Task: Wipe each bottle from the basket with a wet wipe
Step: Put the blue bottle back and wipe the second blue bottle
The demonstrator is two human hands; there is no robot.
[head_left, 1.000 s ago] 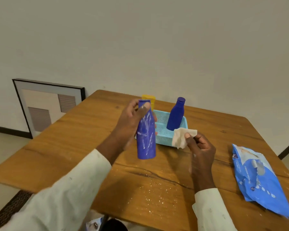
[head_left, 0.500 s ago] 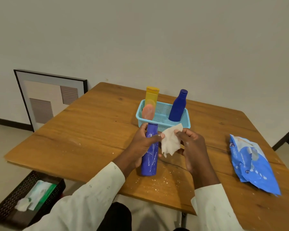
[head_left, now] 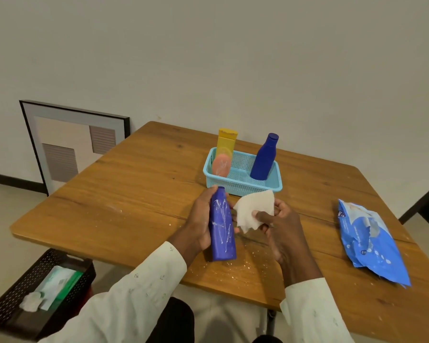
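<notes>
Table [head_left: 139, 199]: wooden, under both hands, flecked with white specks near them.
Picture frame [head_left: 72, 142]: leaning on the wall, far left of the left hand.
Black tray [head_left: 22, 288]: on the floor below the left sleeve, holding a green-and-white pack and a crumpled wipe.
Wipes packet [head_left: 367, 241]: blue, flat on the table, well right of the right hand.
Basket [head_left: 243, 186]: light blue, just beyond both hands; a yellow bottle [head_left: 226, 142], a dark blue bottle [head_left: 264, 158] and a pinkish item, possibly a tube [head_left: 222, 165], inside.
Smeared blue bottle [head_left: 222, 226]: streaked white, upright with a slight tilt, in the left hand.
Left hand [head_left: 199, 220]: wrapped round the bottle's side.
Right hand [head_left: 280, 226]: beside the bottle, pinching the wipe.
Wet wipe [head_left: 254, 209]: white, opened out, just right of the bottle.
</notes>
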